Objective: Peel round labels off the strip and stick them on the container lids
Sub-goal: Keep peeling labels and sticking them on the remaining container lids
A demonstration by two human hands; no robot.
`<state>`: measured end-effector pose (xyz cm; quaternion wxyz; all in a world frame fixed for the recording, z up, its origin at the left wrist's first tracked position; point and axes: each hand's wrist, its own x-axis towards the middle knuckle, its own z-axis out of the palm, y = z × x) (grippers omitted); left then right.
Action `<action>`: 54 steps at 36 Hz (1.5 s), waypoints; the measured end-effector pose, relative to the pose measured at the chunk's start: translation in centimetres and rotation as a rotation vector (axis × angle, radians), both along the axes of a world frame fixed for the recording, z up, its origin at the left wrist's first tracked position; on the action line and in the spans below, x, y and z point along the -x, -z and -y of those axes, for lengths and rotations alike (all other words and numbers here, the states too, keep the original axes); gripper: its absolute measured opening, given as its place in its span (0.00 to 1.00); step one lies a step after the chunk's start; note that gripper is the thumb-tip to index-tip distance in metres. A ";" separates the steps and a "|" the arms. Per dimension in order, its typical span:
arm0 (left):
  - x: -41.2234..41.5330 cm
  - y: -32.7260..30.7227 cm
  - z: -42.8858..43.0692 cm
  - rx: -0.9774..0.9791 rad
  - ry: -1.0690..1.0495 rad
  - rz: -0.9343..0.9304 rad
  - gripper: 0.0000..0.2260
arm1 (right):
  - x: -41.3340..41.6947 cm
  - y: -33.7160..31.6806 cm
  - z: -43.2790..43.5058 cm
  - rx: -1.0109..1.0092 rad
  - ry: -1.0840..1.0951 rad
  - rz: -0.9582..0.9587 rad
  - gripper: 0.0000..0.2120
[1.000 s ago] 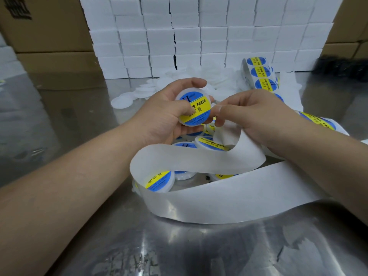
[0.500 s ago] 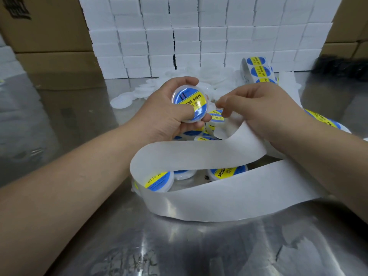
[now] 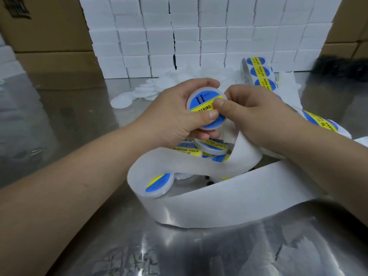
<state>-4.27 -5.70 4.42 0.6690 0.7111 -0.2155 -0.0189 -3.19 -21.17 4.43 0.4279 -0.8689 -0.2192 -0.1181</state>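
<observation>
My left hand (image 3: 171,118) grips a round white lid (image 3: 201,102) by its rim, face towards me, with a blue and yellow label on it. My right hand (image 3: 254,114) meets it from the right: the thumb presses on the label's right side and the fingers curl behind the lid's edge. The bare white backing strip (image 3: 219,200) loops on the table below and runs up under my right hand. The strip's part that still carries labels (image 3: 260,76) stands behind my right hand.
Labelled lids (image 3: 211,146) lie heaped under my hands, one (image 3: 158,184) inside the strip's loop. Blank white lids (image 3: 143,90) are piled further back. A wall of white boxes (image 3: 199,36) and cardboard cartons (image 3: 49,36) close off the back of the shiny metal table (image 3: 179,251).
My right hand left the strip and came onto the lid, its thumb now on the label. My left hand turned the lid a little and raised it.
</observation>
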 end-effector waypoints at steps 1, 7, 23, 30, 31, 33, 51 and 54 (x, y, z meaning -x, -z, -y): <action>0.0 0.0 0.0 -0.007 0.002 0.003 0.16 | 0.0 0.0 0.0 -0.008 -0.013 0.000 0.17; 0.3 0.2 0.2 -0.083 0.001 0.015 0.13 | -0.1 0.2 0.1 -0.044 -0.044 0.019 0.21; -0.9 1.1 -0.6 -0.253 -0.305 0.190 0.13 | -0.8 0.6 0.3 -0.013 0.020 0.022 0.20; -2.0 2.2 -1.5 -0.602 -0.376 0.122 0.12 | -1.1 0.4 0.2 -0.060 0.024 0.015 0.11; -2.1 2.3 -1.6 -0.645 -0.386 0.125 0.12 | -1.2 0.4 0.2 -0.070 0.024 0.011 0.13; -2.5 2.6 -1.9 -0.739 -0.440 0.155 0.14 | -1.3 0.5 0.2 -0.060 0.032 0.029 0.15; -7.4 1.8 -2.8 -0.555 -0.671 0.103 0.07 | -1.6 0.5 0.8 0.025 0.092 0.186 0.14; -9.2 0.6 -1.8 -0.573 -0.632 0.043 0.08 | -1.5 0.4 0.7 0.026 0.071 0.179 0.12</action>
